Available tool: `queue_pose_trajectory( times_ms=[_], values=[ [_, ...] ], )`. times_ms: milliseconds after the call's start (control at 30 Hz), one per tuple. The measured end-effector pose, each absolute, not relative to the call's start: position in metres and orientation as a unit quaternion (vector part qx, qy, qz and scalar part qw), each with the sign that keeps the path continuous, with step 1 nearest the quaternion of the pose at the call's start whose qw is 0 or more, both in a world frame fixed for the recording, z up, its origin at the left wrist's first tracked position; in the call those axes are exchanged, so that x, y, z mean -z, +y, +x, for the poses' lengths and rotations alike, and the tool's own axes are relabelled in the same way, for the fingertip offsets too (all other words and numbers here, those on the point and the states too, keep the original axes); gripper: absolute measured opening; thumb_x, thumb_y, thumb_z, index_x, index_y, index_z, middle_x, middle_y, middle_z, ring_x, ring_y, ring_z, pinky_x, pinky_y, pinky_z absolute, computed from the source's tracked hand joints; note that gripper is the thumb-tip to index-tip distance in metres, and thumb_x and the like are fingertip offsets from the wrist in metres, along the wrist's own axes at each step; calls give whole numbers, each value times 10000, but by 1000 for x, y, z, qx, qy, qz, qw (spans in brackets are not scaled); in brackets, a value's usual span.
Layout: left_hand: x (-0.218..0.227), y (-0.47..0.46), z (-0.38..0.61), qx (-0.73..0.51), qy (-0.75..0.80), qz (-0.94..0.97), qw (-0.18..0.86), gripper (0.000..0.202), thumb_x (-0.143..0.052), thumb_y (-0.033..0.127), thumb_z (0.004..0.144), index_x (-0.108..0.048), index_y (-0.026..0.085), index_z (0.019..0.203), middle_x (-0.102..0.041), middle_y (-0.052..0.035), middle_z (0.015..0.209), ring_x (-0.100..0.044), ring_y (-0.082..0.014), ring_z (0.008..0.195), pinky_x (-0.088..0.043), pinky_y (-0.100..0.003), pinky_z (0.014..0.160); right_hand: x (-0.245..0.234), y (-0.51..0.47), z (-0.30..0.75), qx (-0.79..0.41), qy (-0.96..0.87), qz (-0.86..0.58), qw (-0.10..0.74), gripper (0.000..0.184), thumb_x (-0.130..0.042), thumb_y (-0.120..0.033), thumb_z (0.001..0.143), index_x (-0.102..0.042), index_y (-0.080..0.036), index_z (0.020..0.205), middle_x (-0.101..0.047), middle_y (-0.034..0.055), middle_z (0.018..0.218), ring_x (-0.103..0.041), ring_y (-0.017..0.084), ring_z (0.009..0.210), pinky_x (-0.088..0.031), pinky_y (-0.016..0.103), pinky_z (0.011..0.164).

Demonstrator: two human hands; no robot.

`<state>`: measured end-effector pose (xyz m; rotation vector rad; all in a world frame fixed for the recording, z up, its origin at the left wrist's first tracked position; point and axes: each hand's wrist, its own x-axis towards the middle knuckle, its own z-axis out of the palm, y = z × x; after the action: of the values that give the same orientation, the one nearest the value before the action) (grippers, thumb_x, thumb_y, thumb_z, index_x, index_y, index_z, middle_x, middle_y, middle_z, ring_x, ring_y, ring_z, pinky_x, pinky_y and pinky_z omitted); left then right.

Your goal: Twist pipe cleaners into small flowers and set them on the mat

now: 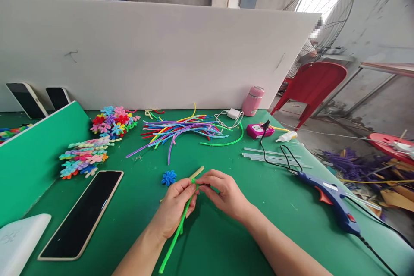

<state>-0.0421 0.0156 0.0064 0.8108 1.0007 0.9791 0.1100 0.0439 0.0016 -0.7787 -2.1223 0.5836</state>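
Note:
My left hand pinches a bright green pipe cleaner, whose long tail hangs down toward the table's near edge. Its upper end makes a small bend or loop at my fingertips. My right hand meets it there, thumb and fingers closed on the green end; the exact grip is partly hidden. A pale, flat stick shows beyond the left fingers; whether it is held or lies on the table I cannot tell. Just past my left hand rests a blue pipe-cleaner flower.
Loose coloured pipe cleaners lie ahead, with finished flowers to their left. A phone lies at left. On the right are a blue glue gun with its cord, clear glue sticks and a pink bottle.

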Motion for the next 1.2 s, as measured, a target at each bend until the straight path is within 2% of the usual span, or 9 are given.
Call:
queue_pose_trajectory(
  times_ms=[200, 433, 633, 800, 900, 1000, 1100, 1200],
  values=[
    [-11, 16, -44, -422, 448, 371, 695, 249, -602, 349, 695, -491, 142, 612, -402, 66, 447, -327, -37, 388, -197, -167, 361, -1, 46, 115, -61, -887, -295, 351, 180, -441, -249, 868, -597, -197, 940, -640, 57, 826, -538, 147, 690, -379, 275, 607],
    [-9, 16, -46, -406, 462, 419, 668, 279, -590, 391, 685, -469, 161, 583, -390, 66, 432, -325, -54, 395, -206, -170, 365, -5, 44, 114, -67, -904, -285, 312, 197, -398, -232, 878, -587, -184, 851, -620, 54, 770, -517, 144, 686, -346, 277, 621],
    [-11, 16, -49, -360, 489, 553, 570, 289, -504, 381, 746, -433, 183, 547, -361, 64, 437, -305, -75, 407, -226, -196, 389, -18, 40, 113, -203, -883, -303, 296, 177, -405, -143, 817, -550, -165, 717, -552, 21, 631, -468, 121, 588, -364, 234, 568],
    [-14, 13, -46, -350, 480, 679, 431, 314, -436, 279, 793, -399, 194, 493, -358, 38, 501, -322, -109, 488, -250, -230, 473, -19, 41, 116, -365, -817, -369, 253, 163, -419, -109, 748, -515, -160, 627, -433, -38, 570, -352, 78, 518, -294, 184, 475],
    [-11, 11, -43, -343, 467, 740, 342, 291, -410, 217, 803, -447, 200, 515, -413, 11, 545, -370, -137, 538, -278, -254, 533, -12, 46, 117, -459, -766, -390, 223, 154, -413, -109, 711, -477, -155, 579, -349, -56, 530, -299, 73, 509, -257, 180, 453],
    [-9, 9, -41, -328, 457, 774, 292, 251, -409, 190, 804, -506, 201, 572, -463, -4, 573, -403, -149, 566, -294, -273, 592, -7, 48, 117, -544, -714, -395, 197, 127, -408, -100, 680, -479, -151, 589, -373, -53, 531, -323, 75, 515, -275, 180, 462],
    [-10, 9, -39, -356, 478, 726, 344, 259, -436, 215, 790, -466, 192, 534, -423, 11, 546, -381, -133, 542, -287, -256, 549, -10, 45, 115, -534, -709, -407, 215, 138, -406, -105, 698, -483, -152, 593, -380, -50, 528, -330, 76, 510, -272, 182, 455],
    [-11, 12, -40, -389, 505, 591, 494, 279, -479, 309, 764, -418, 190, 520, -357, 45, 477, -304, -96, 450, -230, -226, 438, -16, 39, 113, -454, -742, -399, 291, 111, -434, -126, 742, -526, -156, 689, -459, -33, 598, -389, 83, 547, -319, 184, 486]
  ],
)
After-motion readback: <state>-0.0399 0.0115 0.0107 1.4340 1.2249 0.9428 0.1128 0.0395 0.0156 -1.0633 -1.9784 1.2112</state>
